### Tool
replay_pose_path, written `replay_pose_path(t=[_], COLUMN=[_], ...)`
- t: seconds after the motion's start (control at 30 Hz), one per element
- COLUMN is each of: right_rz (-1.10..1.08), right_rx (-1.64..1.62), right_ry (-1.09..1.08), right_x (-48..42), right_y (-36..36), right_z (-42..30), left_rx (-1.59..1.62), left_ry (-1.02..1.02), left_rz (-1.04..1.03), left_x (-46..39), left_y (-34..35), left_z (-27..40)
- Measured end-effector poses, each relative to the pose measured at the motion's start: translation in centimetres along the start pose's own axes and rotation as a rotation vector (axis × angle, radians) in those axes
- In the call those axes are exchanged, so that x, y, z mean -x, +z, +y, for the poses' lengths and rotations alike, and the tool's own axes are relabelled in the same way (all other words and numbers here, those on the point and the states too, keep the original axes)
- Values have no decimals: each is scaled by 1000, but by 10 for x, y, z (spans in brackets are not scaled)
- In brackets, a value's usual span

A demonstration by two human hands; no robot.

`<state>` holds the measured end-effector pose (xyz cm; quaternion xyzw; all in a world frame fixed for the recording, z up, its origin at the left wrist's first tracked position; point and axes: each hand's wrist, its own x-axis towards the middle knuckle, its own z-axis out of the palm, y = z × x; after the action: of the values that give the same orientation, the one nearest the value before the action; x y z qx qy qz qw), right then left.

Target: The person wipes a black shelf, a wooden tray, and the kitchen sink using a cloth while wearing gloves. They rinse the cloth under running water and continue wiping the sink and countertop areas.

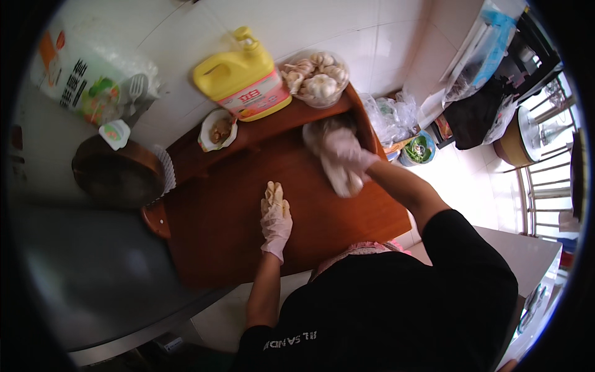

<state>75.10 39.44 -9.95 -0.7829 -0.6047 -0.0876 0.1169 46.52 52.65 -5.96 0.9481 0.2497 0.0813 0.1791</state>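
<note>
My right hand [344, 146], in a thin pale glove, grips a whitish cloth [341, 180] against a reddish-brown wooden tabletop [223, 223]. Hand and cloth are blurred, and part of the cloth is hidden under the fingers. They are near the right end of the top, just below its raised back ledge [265, 125]. Also gloved, my left hand [276, 221] rests flat on the wood, holding nothing, its fingers extended towards the ledge.
Along the ledge stand a small bowl with brown contents [218, 131], a yellow pump jug [244, 76] and a clear bowl of garlic bulbs [318, 81]. A dark round pan [118, 172] leans at left beside a grey counter [102, 269]. Plastic bags [393, 116] lie right.
</note>
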Motion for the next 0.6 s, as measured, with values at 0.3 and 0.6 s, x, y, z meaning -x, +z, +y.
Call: replay_pose_path(t=[0.3,0.6], right_rz=[-280,-120], right_rx=[679,249], right_ry=[318,610], right_x=[-15,-4], right_y=[82,-20], right_z=[20,-76], left_rx=[-24,-209], left_ry=[89,-98], left_rz=[8,20], left_x=[6,12], left_y=[6,-39], left_z=[-17,-103])
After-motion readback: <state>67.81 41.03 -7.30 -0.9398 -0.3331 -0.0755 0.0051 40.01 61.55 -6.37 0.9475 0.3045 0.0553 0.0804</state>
